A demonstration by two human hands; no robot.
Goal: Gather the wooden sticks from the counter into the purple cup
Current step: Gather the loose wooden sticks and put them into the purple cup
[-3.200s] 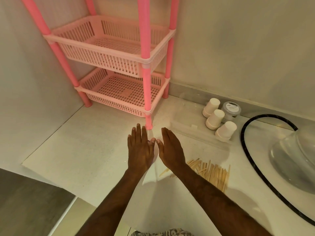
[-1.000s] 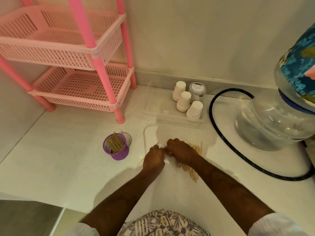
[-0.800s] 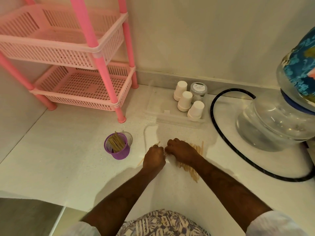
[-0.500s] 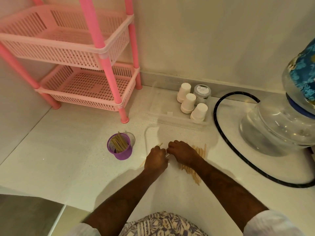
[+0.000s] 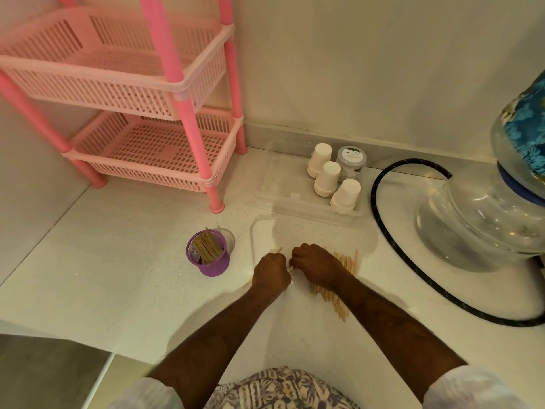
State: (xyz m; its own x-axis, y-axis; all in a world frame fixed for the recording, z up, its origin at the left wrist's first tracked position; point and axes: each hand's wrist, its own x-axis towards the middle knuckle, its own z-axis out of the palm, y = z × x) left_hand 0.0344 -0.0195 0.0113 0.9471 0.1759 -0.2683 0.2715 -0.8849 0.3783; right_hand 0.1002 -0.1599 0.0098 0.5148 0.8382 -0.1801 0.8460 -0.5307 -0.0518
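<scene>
The purple cup stands upright on the white counter with several wooden sticks leaning inside it. A loose pile of wooden sticks lies flat on the counter, partly hidden under my right hand, which rests curled on the pile's left side. My left hand is closed right beside it, to the right of the cup, with a stick's ends poking out above and below the fist. The two hands nearly touch.
A pink two-tier basket rack stands at the back left. A clear tray holds three upturned white paper cups and a small jar. A black hose loops round a large water bottle at right.
Since the first frame the hands left the purple cup and came down curled on the stick pile. Over the last second they stay together there, shifting only slightly.
</scene>
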